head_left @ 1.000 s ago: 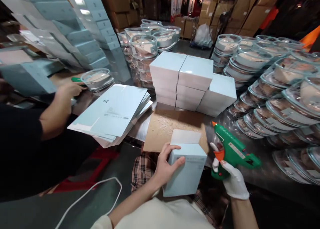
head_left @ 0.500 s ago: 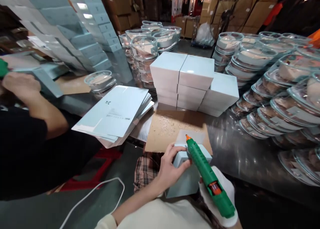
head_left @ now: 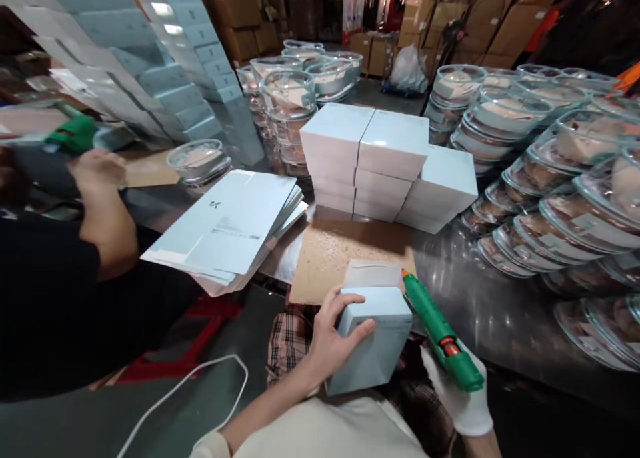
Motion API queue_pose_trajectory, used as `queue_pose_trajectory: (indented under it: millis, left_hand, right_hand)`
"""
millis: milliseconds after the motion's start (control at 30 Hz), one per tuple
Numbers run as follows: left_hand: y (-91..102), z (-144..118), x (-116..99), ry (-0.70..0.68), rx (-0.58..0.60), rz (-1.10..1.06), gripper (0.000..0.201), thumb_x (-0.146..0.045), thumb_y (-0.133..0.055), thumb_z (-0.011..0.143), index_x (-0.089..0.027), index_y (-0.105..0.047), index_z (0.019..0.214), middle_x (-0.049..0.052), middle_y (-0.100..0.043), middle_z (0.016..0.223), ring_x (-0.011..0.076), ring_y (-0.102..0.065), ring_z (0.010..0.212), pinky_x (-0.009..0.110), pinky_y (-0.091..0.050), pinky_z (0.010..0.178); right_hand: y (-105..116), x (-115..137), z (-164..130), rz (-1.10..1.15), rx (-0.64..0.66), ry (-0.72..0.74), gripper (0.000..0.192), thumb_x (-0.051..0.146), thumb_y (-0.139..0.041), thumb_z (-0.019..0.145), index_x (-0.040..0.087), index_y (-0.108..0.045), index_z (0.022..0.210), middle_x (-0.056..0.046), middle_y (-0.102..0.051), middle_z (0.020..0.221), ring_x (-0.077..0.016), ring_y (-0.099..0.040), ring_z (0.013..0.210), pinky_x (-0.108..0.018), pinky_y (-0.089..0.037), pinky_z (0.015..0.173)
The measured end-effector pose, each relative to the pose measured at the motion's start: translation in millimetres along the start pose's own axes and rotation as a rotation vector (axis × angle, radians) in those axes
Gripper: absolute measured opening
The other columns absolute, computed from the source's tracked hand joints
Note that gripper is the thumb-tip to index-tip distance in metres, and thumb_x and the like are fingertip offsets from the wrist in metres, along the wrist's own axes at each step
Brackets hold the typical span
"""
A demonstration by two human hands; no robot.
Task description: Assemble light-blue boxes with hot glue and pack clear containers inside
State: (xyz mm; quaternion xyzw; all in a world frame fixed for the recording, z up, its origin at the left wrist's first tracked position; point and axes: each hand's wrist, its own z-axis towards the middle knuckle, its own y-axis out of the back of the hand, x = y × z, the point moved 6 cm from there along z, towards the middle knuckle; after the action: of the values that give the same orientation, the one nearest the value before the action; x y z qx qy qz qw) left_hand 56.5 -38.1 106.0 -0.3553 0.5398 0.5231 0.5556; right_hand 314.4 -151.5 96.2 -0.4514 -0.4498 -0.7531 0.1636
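- The left hand (head_left: 327, 341) clasped a matte, pale-blue cardboard box (head_left: 373, 341) at the bench's near edge.
- The gloved right hand (head_left: 463, 395) gripped a green plastic glue gun (head_left: 440, 331), its nozzle just beside the box's open flap.

I see the box (head_left: 373, 341) at the table's (head_left: 475, 305) near edge, my left hand (head_left: 330, 338) on its left side, the glue gun (head_left: 440, 331) just right of it. Cardboard (head_left: 340, 248) lies behind the box, stacked boxes (head_left: 385, 168) behind that. Flat sheets (head_left: 230, 225) lie left, bowls (head_left: 560, 198) right.
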Motion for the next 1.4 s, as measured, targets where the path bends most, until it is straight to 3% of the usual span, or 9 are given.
queue_pose_trajectory:
  millis: [267, 467, 533, 633, 767, 900, 1033, 1167, 1400]
  left_hand:
    - [11.4, -1.6, 2.6, 0.05, -0.014, -0.149, 0.048, -0.063, -0.078, 0.085, -0.023, -0.072, 0.11, 0.01, -0.062, 0.122, 0.0289, -0.063, 0.114, 0.04, -0.047, 0.102]
    - [14.1, -0.8, -1.0, 0.064, 0.002, -0.214, 0.053, -0.069, -0.078, 0.082, -0.022, -0.072, 0.106, 0.009, -0.064, 0.113, 0.0275, -0.064, 0.107, 0.036, -0.05, 0.094]
    - [12.5, 0.5, -2.3, 0.071, 0.017, -0.235, 0.054, -0.069, -0.078, 0.081, -0.022, -0.072, 0.106, 0.009, -0.064, 0.112, 0.0271, -0.064, 0.105, 0.036, -0.051, 0.094]
    - [4.0, 2.5, -3.4, 0.089, 0.08, -0.289, 0.055, -0.069, -0.08, 0.079, -0.021, -0.072, 0.105, 0.01, -0.064, 0.115, 0.0273, -0.065, 0.105, 0.037, -0.052, 0.093]
    - [-11.0, 5.0, -1.1, 0.122, 0.158, -0.388, 0.056, -0.068, -0.084, 0.075, -0.02, -0.071, 0.1, 0.012, -0.064, 0.123, 0.0302, -0.067, 0.109, 0.038, -0.053, 0.093]
    - [-16.5, 10.8, 6.6, 0.158, 0.073, -0.524, 0.063, -0.067, -0.085, 0.074, -0.024, -0.059, 0.111, 0.012, -0.064, 0.129, 0.0323, -0.067, 0.118, 0.042, -0.054, 0.098]
    - [-15.2, 17.2, 10.8, 0.128, 0.013, -0.674, 0.077, -0.063, -0.086, 0.076, -0.032, -0.042, 0.131, 0.007, -0.066, 0.115, 0.0286, -0.07, 0.115, 0.045, -0.056, 0.101]
    - [-13.3, 19.4, 6.5, 0.017, 0.115, -0.447, 0.053, -0.066, -0.081, 0.08, -0.022, -0.065, 0.103, 0.011, -0.064, 0.114, 0.031, -0.067, 0.118, 0.048, -0.051, 0.106]
    - [-8.8, 19.1, 2.4, -0.011, 0.155, -0.331, 0.052, -0.071, -0.076, 0.083, -0.019, -0.073, 0.087, 0.014, -0.062, 0.116, 0.0334, -0.064, 0.12, 0.049, -0.049, 0.106]
  right_hand:
    - [-25.4, -33.3, 61.8, 0.193, 0.217, -0.504, 0.064, 0.076, -0.06, 0.08, 0.014, -0.076, 0.082, -0.009, -0.067, 0.057, -0.021, -0.058, 0.043, -0.033, -0.046, 0.041]
    - [15.2, -36.5, 100.6, -0.002, 0.241, -0.548, 0.053, 0.069, -0.071, 0.075, 0.02, -0.069, 0.054, -0.009, -0.062, 0.049, -0.0219, -0.058, 0.044, -0.032, -0.042, 0.045]
    - [29.9, -21.2, 99.4, -0.114, 0.144, -0.492, 0.042, 0.06, -0.081, 0.069, 0.023, -0.07, 0.055, -0.007, -0.064, 0.051, -0.0219, -0.06, 0.05, -0.031, -0.044, 0.049]
    - [18.8, 20.1, 87.3, -0.028, 0.057, -0.305, 0.041, 0.06, -0.083, 0.069, 0.024, -0.083, 0.089, -0.01, -0.081, 0.089, -0.0277, -0.073, 0.082, -0.035, -0.057, 0.068]
    - [-41.8, 51.6, 64.6, 0.47, 0.409, -0.316, 0.066, 0.061, -0.085, 0.073, 0.018, -0.076, 0.123, -0.013, -0.079, 0.118, -0.029, -0.076, 0.098, -0.04, -0.062, 0.087]
    - [-47.4, 49.4, 60.1, 0.632, 0.507, -0.219, 0.065, 0.075, -0.074, 0.081, 0.021, -0.077, 0.115, -0.013, -0.078, 0.119, -0.0292, -0.076, 0.101, -0.041, -0.063, 0.089]
    - [-29.8, 68.6, 56.0, 0.455, 0.673, 0.193, 0.068, 0.084, -0.067, 0.08, 0.024, -0.078, 0.111, -0.014, -0.072, 0.133, -0.0304, -0.071, 0.118, -0.039, -0.06, 0.096]
    - [-27.1, 98.8, 52.7, 0.132, 0.685, 0.476, 0.029, 0.043, -0.064, 0.1, 0.027, -0.075, 0.122, -0.011, -0.07, 0.122, -0.0222, -0.07, 0.113, -0.036, -0.058, 0.1]
    - [-31.9, 100.4, 44.4, 0.121, 0.677, 0.656, 0.034, 0.025, -0.061, 0.099, 0.032, -0.072, 0.131, -0.01, -0.065, 0.133, -0.0229, -0.067, 0.123, -0.037, -0.058, 0.105]
